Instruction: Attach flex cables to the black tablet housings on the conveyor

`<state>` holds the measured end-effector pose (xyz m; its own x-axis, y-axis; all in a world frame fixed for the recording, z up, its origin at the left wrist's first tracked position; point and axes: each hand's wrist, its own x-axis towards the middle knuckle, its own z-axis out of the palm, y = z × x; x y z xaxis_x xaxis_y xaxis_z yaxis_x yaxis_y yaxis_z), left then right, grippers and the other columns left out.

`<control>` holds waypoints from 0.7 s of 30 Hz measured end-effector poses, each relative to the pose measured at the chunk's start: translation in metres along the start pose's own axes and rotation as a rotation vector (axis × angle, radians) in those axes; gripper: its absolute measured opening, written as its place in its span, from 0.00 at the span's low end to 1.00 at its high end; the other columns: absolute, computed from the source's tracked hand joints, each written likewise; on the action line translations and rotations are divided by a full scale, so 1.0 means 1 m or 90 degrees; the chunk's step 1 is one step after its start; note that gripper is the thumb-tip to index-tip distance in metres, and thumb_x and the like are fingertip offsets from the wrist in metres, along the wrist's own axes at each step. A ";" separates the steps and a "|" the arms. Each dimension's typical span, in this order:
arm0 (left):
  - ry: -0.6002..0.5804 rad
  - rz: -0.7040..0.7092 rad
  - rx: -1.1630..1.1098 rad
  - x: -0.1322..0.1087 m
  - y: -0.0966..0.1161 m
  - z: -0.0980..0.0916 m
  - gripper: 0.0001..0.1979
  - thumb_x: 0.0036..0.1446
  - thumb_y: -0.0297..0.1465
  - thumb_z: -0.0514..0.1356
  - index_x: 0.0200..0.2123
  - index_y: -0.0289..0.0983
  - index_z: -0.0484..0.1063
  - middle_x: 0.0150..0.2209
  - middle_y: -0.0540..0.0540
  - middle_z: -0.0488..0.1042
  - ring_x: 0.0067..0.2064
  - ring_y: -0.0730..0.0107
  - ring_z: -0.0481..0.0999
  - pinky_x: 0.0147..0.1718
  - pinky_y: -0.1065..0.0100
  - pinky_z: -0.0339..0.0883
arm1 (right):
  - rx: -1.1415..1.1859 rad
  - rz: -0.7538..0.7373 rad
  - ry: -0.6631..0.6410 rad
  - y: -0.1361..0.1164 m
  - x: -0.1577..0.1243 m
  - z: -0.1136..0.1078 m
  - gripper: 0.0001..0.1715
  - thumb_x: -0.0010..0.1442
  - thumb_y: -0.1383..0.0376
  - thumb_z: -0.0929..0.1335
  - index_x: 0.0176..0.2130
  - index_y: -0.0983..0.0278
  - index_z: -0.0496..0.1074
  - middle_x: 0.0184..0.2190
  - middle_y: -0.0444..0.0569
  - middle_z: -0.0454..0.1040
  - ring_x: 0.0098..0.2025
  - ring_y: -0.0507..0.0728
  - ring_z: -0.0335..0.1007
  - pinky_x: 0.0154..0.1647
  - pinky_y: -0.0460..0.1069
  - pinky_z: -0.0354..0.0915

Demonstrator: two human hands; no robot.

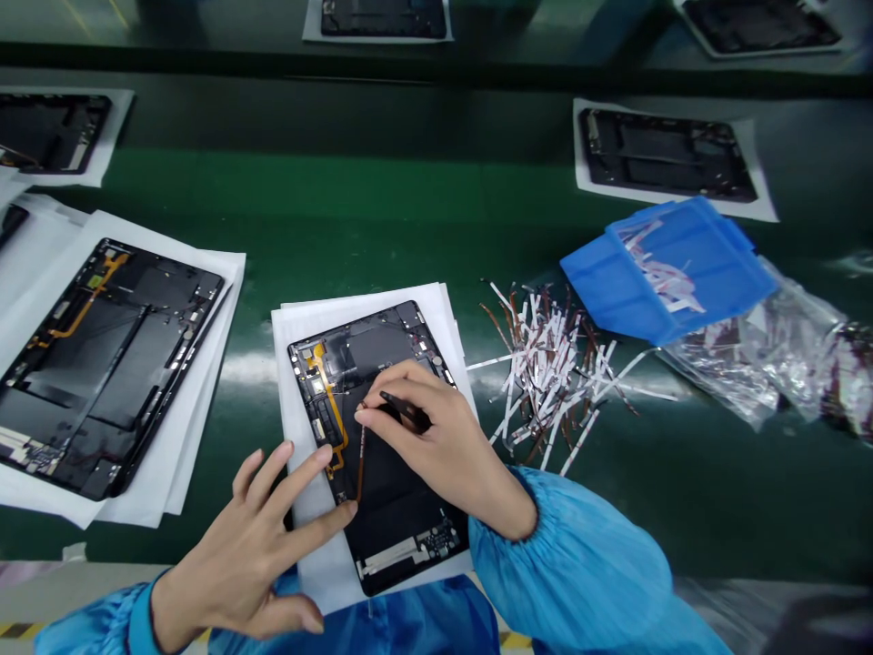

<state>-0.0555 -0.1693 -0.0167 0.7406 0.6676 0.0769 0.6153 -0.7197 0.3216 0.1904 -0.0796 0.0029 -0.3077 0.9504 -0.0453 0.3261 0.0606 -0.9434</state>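
Noted: a blue tray [634,282] sits well right of the fingers, holding white-and-brown strips [665,273]; more strips [546,373] lie loose nearer, beside a clear plastic bag [757,364]. The right hand [436,437] pinches black tweezers [406,411] narrowly, over a thin brown strip [359,464] on a black tablet frame [402,537]. The left hand [265,546] is spread wide at the frame's edge. Below lies white paper [320,564], on a green bench [341,200].

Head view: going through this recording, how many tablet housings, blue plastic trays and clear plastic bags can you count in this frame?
Tablet housings: 7
Blue plastic trays: 1
Clear plastic bags: 1
Total: 9
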 end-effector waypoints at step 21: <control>-0.020 -0.003 -0.038 0.008 -0.002 0.002 0.28 0.62 0.51 0.57 0.62 0.48 0.67 0.68 0.38 0.57 0.66 0.39 0.56 0.63 0.48 0.45 | -0.027 0.006 -0.021 0.004 0.001 0.004 0.03 0.64 0.66 0.70 0.36 0.62 0.75 0.39 0.47 0.74 0.38 0.53 0.74 0.38 0.48 0.71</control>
<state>-0.0502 -0.1635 -0.0187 0.7465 0.6638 0.0458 0.6024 -0.7035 0.3772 0.1879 -0.0800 -0.0018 -0.3329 0.9407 -0.0657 0.3662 0.0648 -0.9283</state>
